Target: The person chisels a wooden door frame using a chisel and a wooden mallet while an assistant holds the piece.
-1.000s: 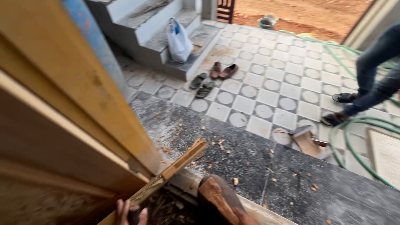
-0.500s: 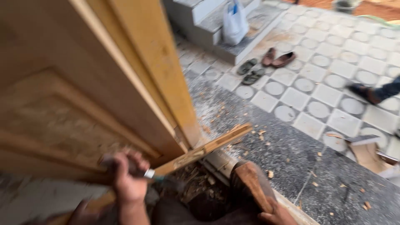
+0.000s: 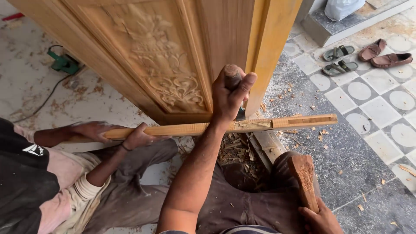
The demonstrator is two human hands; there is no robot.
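A pale, tied plastic bag [image 3: 342, 8] sits on the grey step, top right

wood strip [image 3: 208, 128] lying across before carved door [image 3: 173, 65], sandals [image 3: 340, 60] far right, power tool [image 3: 64, 64], perhaps, far left

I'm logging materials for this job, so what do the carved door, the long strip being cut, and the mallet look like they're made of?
The carved door looks like solid wood, smooth and golden, with grain lines and floral relief. The long strip is pale bare wood, unfinished, with a rough chiselled notch and chips below it. The mallet in the right hand seems dark reddish wood, worn. The left hand grips a wooden-looking chisel handle.
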